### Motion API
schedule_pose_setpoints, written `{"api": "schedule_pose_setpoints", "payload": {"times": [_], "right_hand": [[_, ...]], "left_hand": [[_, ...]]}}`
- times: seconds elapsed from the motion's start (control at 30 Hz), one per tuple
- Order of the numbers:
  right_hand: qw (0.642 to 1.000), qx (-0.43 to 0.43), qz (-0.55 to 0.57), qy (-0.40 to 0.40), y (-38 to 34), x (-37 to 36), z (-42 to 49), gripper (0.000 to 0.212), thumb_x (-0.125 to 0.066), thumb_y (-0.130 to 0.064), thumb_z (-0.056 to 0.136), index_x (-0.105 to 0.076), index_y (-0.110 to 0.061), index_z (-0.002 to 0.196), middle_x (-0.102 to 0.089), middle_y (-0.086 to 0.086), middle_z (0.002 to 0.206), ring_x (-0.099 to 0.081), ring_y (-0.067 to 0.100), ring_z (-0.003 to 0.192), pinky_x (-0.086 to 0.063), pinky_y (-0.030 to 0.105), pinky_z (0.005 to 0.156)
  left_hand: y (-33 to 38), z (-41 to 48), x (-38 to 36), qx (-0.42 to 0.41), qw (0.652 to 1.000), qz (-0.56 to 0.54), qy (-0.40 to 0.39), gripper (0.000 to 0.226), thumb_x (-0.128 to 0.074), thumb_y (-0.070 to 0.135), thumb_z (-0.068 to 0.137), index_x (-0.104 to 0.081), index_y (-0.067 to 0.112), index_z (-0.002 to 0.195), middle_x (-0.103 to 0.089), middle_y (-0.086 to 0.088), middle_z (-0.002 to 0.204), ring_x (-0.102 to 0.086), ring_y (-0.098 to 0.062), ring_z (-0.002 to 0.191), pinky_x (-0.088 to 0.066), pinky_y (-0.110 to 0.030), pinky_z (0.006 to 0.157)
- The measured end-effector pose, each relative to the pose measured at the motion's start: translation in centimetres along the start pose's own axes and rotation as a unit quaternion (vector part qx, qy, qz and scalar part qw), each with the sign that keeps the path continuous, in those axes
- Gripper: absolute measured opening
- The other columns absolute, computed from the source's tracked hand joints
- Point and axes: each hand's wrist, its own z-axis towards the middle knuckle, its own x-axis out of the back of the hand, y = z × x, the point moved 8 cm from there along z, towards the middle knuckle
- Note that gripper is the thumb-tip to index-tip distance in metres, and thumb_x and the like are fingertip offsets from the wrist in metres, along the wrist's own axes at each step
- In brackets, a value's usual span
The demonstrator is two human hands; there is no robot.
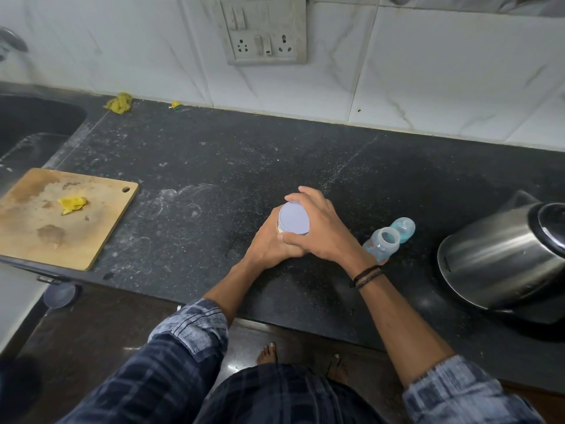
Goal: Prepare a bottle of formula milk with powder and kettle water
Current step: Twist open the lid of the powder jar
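A formula powder tin with a pale lilac lid [294, 218] stands upright in the middle of the black counter [214, 166]. My left hand [270, 244] grips the tin's side from the near left. My right hand [321, 228] curls over the lid's rim from the right. Just to the right stands an open baby bottle [383, 241] with no teat on it, and its blue cap with teat [404, 229] sits behind it. A steel kettle [501, 258] with a black lid stands at the far right.
A wooden cutting board [61, 215] with a yellow scrap [72, 204] lies at the left, beside a dark sink [33, 130]. A yellow cloth [119, 103] lies by the tiled wall under a socket panel [264, 32]. The counter's front edge runs near my body.
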Motion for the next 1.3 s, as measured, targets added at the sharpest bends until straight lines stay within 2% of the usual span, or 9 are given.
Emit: {"api": "schedule_pose_setpoints", "payload": {"times": [0.2, 0.33, 0.47, 0.7, 0.83, 0.9, 1.03, 1.2, 1.3], "right_hand": [[1.0, -0.001, -0.011, 0.005, -0.1, 0.2, 0.0, 0.077, -0.082, -0.027, 0.08, -0.044, -0.035, 0.146, -0.042, -0.011, 0.15, -0.034, 0.017, 0.136, -0.044, 0.043, 0.11], [1.0, 0.008, 0.007, 0.003, -0.2, 0.1, 0.1, 0.081, -0.085, -0.04, 0.076, -0.044, -0.039, 0.146, -0.025, -0.013, 0.161, -0.028, 0.016, 0.141, -0.035, 0.034, 0.109], [1.0, -0.002, -0.011, 0.013, 0.2, 0.1, 0.1, 0.079, -0.084, -0.039, 0.078, -0.043, -0.036, 0.146, -0.041, -0.01, 0.149, -0.035, 0.015, 0.134, -0.041, 0.037, 0.108], [1.0, -0.003, 0.013, -0.01, -0.1, 0.3, 0.6, 0.081, -0.082, -0.022, 0.074, -0.044, -0.034, 0.144, -0.05, -0.01, 0.143, -0.04, 0.016, 0.13, -0.04, 0.03, 0.096], [0.999, 0.011, 0.012, -0.03, -0.5, 0.4, 0.8, 0.083, -0.082, -0.019, 0.072, -0.044, -0.035, 0.145, -0.049, -0.01, 0.141, -0.043, 0.015, 0.128, -0.042, 0.03, 0.096], [0.999, 0.011, 0.016, -0.034, -0.4, 0.4, 0.9, 0.085, -0.082, -0.018, 0.072, -0.043, -0.036, 0.145, -0.048, -0.011, 0.142, -0.041, 0.013, 0.127, -0.041, 0.03, 0.095], [0.998, 0.012, 0.025, -0.052, -0.5, 0.5, 1.0, 0.089, -0.082, -0.015, 0.069, -0.041, -0.039, 0.145, -0.049, -0.012, 0.142, -0.038, 0.008, 0.124, -0.039, 0.029, 0.092], [0.995, 0.028, 0.04, -0.085, -0.7, 0.6, 1.2, 0.084, -0.08, -0.013, 0.07, -0.044, -0.04, 0.141, -0.05, -0.014, 0.139, -0.04, 0.01, 0.127, -0.039, 0.024, 0.091], [0.993, 0.04, 0.048, -0.1, -0.8, 0.7, 1.3, 0.081, -0.079, -0.01, 0.07, -0.047, -0.039, 0.138, -0.051, -0.017, 0.133, -0.04, 0.008, 0.125, -0.037, 0.015, 0.09]], "left_hand": [[-0.2, -0.1, -0.1, 0.015, 1.0, -0.004, -0.001, 0.063, -0.086, 0.004, 0.064, -0.06, 0.025, 0.118, -0.067, -0.001, 0.102, -0.066, -0.026, 0.093, -0.056, -0.052, 0.077], [0.7, -0.3, 0.1, -0.009, 1.0, -0.002, 0.004, 0.068, -0.084, 0.007, 0.064, -0.057, 0.036, 0.119, -0.067, 0.012, 0.109, -0.065, -0.012, 0.093, -0.058, -0.038, 0.081], [0.3, -0.1, -0.1, 0.007, 1.0, -0.001, -0.006, 0.062, -0.084, 0.012, 0.064, -0.06, 0.017, 0.121, -0.067, -0.001, 0.102, -0.066, -0.026, 0.091, -0.058, -0.052, 0.075], [0.7, -0.3, 0.0, 0.011, 1.0, -0.011, -0.007, 0.066, -0.086, 0.02, 0.062, -0.059, 0.026, 0.122, -0.068, 0.002, 0.105, -0.068, -0.024, 0.095, -0.059, -0.05, 0.078], [2.3, -0.9, 0.3, 0.002, 1.0, -0.019, 0.003, 0.073, -0.085, 0.027, 0.06, -0.053, 0.058, 0.118, -0.065, 0.026, 0.113, -0.065, -0.001, 0.102, -0.056, -0.016, 0.076], [2.6, -1.1, 0.4, 0.002, 1.0, -0.019, 0.002, 0.075, -0.085, 0.029, 0.06, -0.05, 0.063, 0.116, -0.063, 0.032, 0.113, -0.063, 0.005, 0.103, -0.051, -0.009, 0.077], [2.8, -1.1, 0.5, 0.007, 1.0, -0.025, 0.001, 0.074, -0.086, 0.025, 0.061, -0.052, 0.06, 0.116, -0.065, 0.025, 0.111, -0.065, -0.001, 0.1, -0.054, -0.015, 0.076], [2.3, -0.7, 0.2, -0.001, 1.0, -0.028, -0.007, 0.068, -0.089, 0.011, 0.065, -0.057, 0.043, 0.116, -0.068, 0.002, 0.108, -0.068, -0.021, 0.098, -0.059, -0.045, 0.079], [2.2, -0.7, 0.2, 0.002, 1.0, -0.029, -0.005, 0.07, -0.089, 0.011, 0.065, -0.057, 0.044, 0.118, -0.067, 0.006, 0.109, -0.068, -0.013, 0.1, -0.061, -0.034, 0.079]]}}
